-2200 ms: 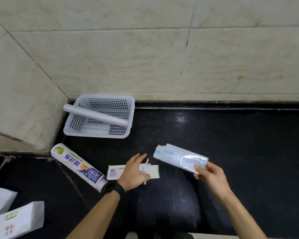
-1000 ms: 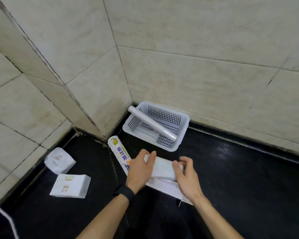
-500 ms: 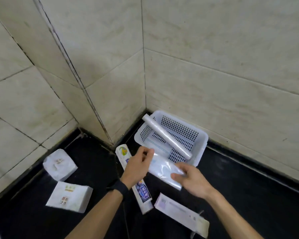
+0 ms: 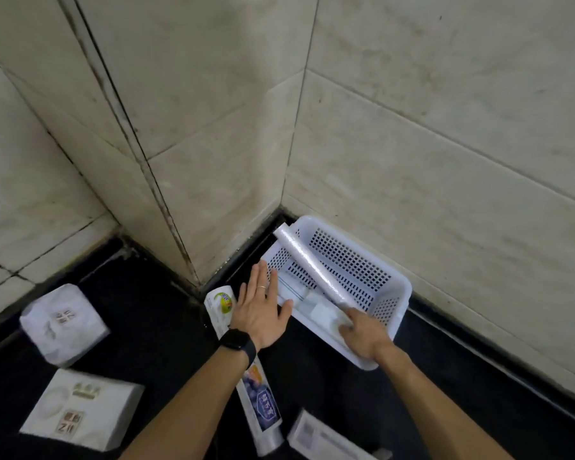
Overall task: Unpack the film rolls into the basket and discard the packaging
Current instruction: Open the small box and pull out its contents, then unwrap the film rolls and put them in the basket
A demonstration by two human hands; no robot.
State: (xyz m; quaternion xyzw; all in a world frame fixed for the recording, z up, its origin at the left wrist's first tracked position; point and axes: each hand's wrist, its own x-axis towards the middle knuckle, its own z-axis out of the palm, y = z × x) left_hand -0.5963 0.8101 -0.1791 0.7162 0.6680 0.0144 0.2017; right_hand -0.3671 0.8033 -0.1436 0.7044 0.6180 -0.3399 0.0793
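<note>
A white perforated basket (image 4: 397,283) sits in the wall corner on the black counter. One long film roll (image 4: 307,263) leans across it, its top end over the far rim. A flat clear bundle of film (image 4: 309,302) lies on the basket floor. My right hand (image 4: 362,332) reaches over the near rim, fingers resting on that bundle's near end. My left hand (image 4: 258,310) hovers flat with fingers spread beside the basket's left wall, holding nothing. A printed packaged film roll (image 4: 258,396) lies on the counter under my left wrist. A white empty carton (image 4: 322,438) lies at the bottom.
Two white tissue packs lie at the left, one (image 4: 63,323) near the wall and one (image 4: 83,415) nearer me. Tiled walls close the corner behind the basket. The counter (image 4: 462,396) to the right of the basket is dark and bare.
Both hands carried the clear film bundle from above the counter into the basket. My left hand let go and opened flat. The view swung left toward the corner.
</note>
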